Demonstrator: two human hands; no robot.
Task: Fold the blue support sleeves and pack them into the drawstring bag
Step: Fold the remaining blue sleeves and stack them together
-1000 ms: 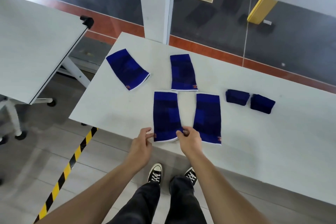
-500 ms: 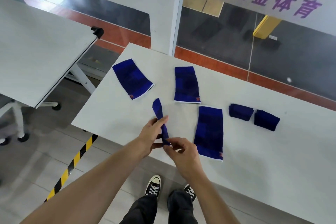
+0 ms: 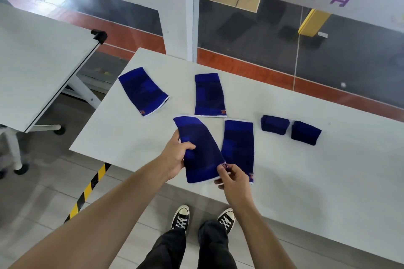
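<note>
I hold one blue support sleeve above the near edge of the white table. My left hand grips its left side and my right hand pinches its lower right corner. Three more sleeves lie flat: one just right of the held one, one behind it, and one angled at the far left. Two folded sleeves sit side by side to the right. No drawstring bag is in view.
A second white table on wheeled legs stands to the left across a gap. A white post and a glass wall rise behind the table. Yellow-black tape marks the floor by my feet.
Both hands lifted the near-left sleeve off the table, turned it edge-on half a second ago, and now hold it spread flat and tilted. The view shifted slightly closer.
</note>
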